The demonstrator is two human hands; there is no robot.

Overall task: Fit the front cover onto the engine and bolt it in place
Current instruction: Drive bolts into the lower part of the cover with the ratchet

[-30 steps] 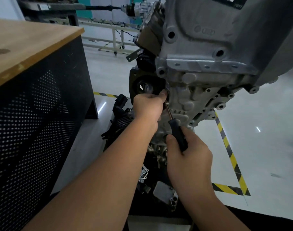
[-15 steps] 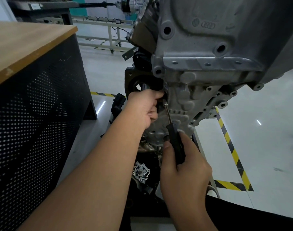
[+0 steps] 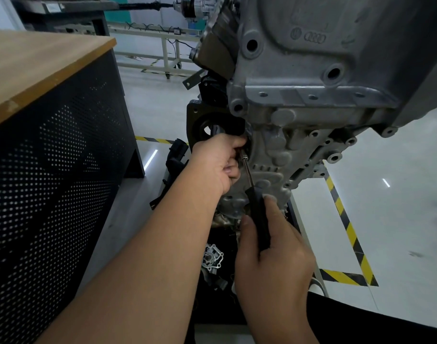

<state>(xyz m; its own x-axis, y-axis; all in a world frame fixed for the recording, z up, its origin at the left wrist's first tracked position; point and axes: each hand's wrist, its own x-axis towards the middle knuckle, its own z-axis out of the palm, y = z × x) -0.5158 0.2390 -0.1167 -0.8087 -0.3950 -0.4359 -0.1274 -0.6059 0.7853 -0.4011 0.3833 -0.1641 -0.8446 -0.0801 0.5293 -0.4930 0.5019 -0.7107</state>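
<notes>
A grey cast engine (image 3: 312, 70) hangs in front of me, with its ribbed front cover (image 3: 269, 155) lying against the lower face. My right hand (image 3: 274, 259) grips the black handle of a screwdriver (image 3: 258, 217), whose metal shaft runs up and left to a bolt (image 3: 243, 157) at the cover's left edge. My left hand (image 3: 217, 162) is curled at that spot, its fingertips pinching around the bolt and the shaft tip. The bolt head is mostly hidden by the fingers.
A workbench with a wooden top (image 3: 38, 70) and black perforated side stands close on the left. Loose engine parts (image 3: 212, 261) lie on the dark base below. Yellow-black tape (image 3: 349, 232) marks the floor at right. A white rack (image 3: 167, 53) stands behind.
My view has drifted left and down a little. Both hands stay at the bolt; the right hand has shifted slightly on the screwdriver handle, and the left fingers curl tighter around the tip.
</notes>
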